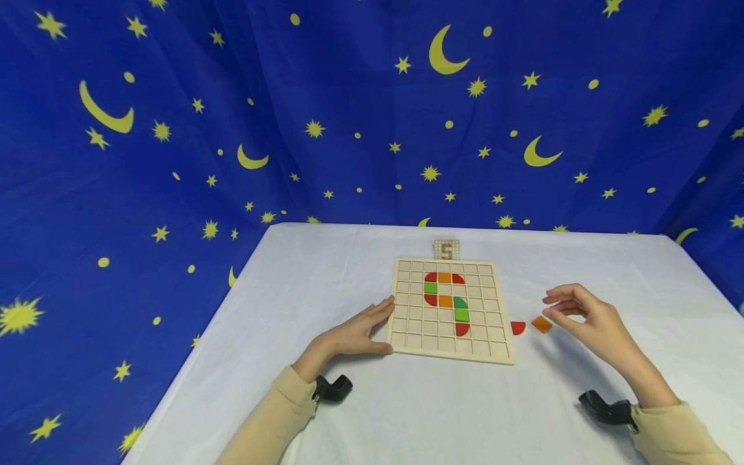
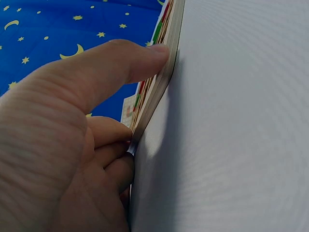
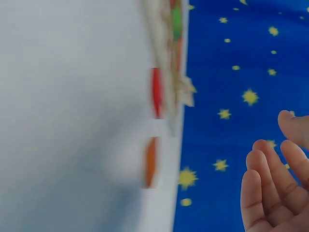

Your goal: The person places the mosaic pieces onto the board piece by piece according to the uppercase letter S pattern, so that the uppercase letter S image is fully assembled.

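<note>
A wooden grid board (image 1: 418, 342) lies on the table, with red, orange and green pieces set in some of its squares, such as an orange square (image 1: 445, 301) and a green square (image 1: 462, 315). My left hand (image 1: 363, 330) touches the board's left edge with thumb and fingertips; in the left wrist view the thumb rests against the rim. To the board's right lie a loose red rounded piece (image 1: 518, 328) and a loose orange square (image 1: 542, 324). Above and right of that orange square hovers my right hand (image 1: 599, 323), its fingers loosely bent and holding nothing.
Behind the board stands a small card (image 1: 447, 250) bearing a grid and an S-like figure. A white cloth (image 1: 465, 413) covers the table. Blue fabric (image 1: 372, 97) with yellow stars and moons hangs around its back and sides. Black wrist devices (image 1: 334, 389) show at both sleeves.
</note>
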A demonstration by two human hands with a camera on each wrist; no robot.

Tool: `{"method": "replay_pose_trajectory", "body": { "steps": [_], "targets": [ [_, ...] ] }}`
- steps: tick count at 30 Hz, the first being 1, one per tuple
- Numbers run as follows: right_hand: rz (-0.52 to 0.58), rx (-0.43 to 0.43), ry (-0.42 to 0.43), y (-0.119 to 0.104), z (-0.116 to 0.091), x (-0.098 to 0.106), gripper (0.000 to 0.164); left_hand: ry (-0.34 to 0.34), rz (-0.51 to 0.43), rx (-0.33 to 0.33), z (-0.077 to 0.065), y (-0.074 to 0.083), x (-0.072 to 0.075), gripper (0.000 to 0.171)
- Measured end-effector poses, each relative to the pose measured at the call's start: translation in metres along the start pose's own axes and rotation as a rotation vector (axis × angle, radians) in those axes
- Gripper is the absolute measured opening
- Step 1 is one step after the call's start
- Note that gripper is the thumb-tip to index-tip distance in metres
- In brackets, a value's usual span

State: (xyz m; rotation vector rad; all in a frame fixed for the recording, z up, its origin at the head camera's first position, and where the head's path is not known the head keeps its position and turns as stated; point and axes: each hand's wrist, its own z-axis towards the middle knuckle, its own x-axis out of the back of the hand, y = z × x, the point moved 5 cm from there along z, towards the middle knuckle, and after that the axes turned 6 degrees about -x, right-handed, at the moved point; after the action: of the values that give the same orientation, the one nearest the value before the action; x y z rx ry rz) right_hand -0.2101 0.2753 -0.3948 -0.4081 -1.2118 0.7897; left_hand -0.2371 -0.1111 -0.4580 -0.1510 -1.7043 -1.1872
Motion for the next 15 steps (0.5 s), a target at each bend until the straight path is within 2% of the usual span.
{"method": "replay_pose_trajectory", "body": {
  "steps": [5,12,15],
  "targets": [
    [-0.01,0.0,-0.02,0.02,-0.006,-0.01,0.032,-0.002,0.008,-0.007,0.0,0.0,0.0,0.09],
    [-0.149,-0.059,-0.085,0.044,-0.009,-0.023,0.039,-0.004,0.018,-0.012,0.0,0.001,0.0,0.09],
    [-0.157,-0.029,-0.071,0.046,-0.01,-0.027,0.04,-0.003,0.016,-0.013,0.0,0.001,0.0,0.09]
  ]
}}
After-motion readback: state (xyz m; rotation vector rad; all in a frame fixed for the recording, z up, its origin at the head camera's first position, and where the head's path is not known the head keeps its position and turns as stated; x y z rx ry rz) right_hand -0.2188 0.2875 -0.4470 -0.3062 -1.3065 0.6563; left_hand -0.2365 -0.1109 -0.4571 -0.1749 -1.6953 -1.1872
